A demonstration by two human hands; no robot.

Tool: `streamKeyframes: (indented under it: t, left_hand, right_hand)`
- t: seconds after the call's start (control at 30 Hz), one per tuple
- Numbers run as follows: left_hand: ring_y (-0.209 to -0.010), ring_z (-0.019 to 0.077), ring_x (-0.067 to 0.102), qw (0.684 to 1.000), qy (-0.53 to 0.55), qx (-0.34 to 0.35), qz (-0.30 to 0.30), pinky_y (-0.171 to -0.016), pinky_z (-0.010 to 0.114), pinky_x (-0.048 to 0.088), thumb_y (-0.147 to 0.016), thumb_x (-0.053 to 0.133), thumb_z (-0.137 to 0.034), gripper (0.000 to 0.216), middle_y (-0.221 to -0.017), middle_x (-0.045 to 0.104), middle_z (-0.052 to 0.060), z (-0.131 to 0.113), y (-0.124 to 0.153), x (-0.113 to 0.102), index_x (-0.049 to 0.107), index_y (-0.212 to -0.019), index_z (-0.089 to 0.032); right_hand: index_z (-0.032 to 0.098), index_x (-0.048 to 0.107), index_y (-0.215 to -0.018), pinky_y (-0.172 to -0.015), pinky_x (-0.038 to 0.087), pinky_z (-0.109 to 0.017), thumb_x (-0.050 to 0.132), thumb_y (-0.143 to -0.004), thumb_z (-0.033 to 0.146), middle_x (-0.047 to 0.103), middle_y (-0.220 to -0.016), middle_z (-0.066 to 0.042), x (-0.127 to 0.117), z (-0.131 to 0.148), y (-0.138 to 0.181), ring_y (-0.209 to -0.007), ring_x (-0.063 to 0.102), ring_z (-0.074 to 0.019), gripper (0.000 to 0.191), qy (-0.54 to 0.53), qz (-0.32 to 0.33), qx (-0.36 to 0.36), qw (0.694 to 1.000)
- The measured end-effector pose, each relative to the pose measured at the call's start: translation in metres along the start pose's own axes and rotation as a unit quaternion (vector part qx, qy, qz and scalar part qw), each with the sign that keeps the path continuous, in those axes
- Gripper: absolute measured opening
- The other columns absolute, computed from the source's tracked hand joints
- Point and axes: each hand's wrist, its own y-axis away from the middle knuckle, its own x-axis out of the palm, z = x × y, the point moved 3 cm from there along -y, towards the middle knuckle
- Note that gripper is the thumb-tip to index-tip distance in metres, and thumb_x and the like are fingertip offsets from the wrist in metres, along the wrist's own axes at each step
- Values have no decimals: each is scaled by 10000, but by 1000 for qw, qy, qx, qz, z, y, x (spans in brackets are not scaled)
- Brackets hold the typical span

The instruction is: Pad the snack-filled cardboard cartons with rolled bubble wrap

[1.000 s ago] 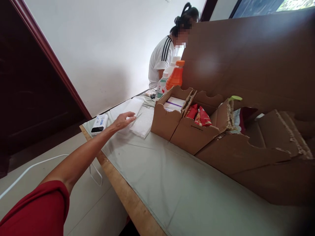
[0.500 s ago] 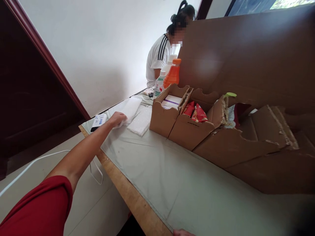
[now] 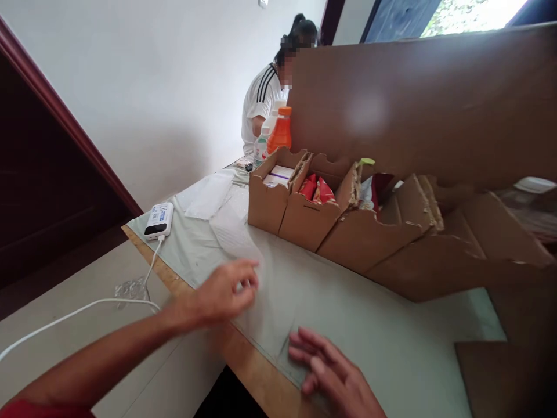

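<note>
I judge this step: lifting one translucent sheet [image 3: 237, 235].
My left hand [image 3: 228, 290] pinches its end over the table [image 3: 369, 325]; my right hand [image 3: 333, 371], loosely spread and empty, should steady it next.

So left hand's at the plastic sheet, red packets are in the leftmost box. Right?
Wrong box: the head view shows the red packets in the second box from the left; the leftmost box holds white packs. The left hand is at the plastic sheet, as you say.
</note>
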Motion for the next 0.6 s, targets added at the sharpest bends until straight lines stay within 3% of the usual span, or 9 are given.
streamKeyframes:
  t: [0.07,0.13,0.2,0.27,0.33,0.4,0.5,0.6]
  left_hand:
    - [-1297,294,615,996,-3,34,88,-960,375,522,-777,604,-138,171,-1233,738,121,-15,35,47,715,-806,-265]
    - [-1267,291,631,987,-7,61,149,-997,383,508,-806,604,-158,149,-1344,675,136,-26,62,85,701,-856,-259]
    - [-1147,302,682,979,-29,71,191,-905,389,530,-825,608,-196,99,-1279,691,148,-33,80,114,677,-863,-255]
    - [-882,270,721,967,-54,57,241,-688,364,512,-850,587,-227,70,-1015,738,119,-35,92,136,644,-851,-267]
    - [-629,222,650,956,-69,32,282,-530,351,402,-883,543,-241,94,-752,683,56,-34,99,150,618,-851,-286]
    - [-567,208,597,954,-64,19,293,-510,356,349,-897,535,-258,94,-679,637,28,-33,102,155,618,-891,-300]
    - [-767,242,666,958,-11,22,284,-654,356,443,-866,608,-297,228,-892,714,51,-37,97,153,633,-1093,-313]
    - [-1062,282,659,957,57,48,281,-902,382,495,-833,625,-243,514,-1225,694,90,-46,86,148,533,-1336,-294]
  right_hand:
    - [206,691,-1272,-700,586,-342,690,-836,617,723,-1238,-178,-4,12,-14,-1030,728,-294,598,-39,20,23,999]
    - [177,647,-1324,-728,577,-351,723,-825,589,744,-1167,-165,-7,22,-28,-951,737,-269,652,-56,46,40,997]
    - [148,605,-1362,-755,564,-339,772,-792,548,749,-1144,-151,-12,31,-43,-908,734,-239,716,-45,30,27,998]
    - [141,568,-1396,-718,547,-307,810,-757,502,730,-1199,-159,-21,39,-52,-943,723,-231,773,-14,-24,-7,1000]
    - [152,590,-1374,-692,536,-290,812,-752,468,700,-1270,-170,-33,45,-49,-1015,707,-243,732,22,-63,-42,997]
    - [175,663,-1295,-739,548,-315,779,-779,454,702,-1276,-153,-46,49,-32,-1080,688,-262,598,64,-63,-70,993]
    - [238,722,-1247,-960,521,-415,772,-779,387,680,-1337,-101,-59,49,14,-1213,629,-297,494,154,-12,-123,980]
    - [322,641,-1378,-1169,354,-502,735,-781,207,542,-1524,-42,-58,42,54,-1405,482,-302,616,275,46,-173,945]
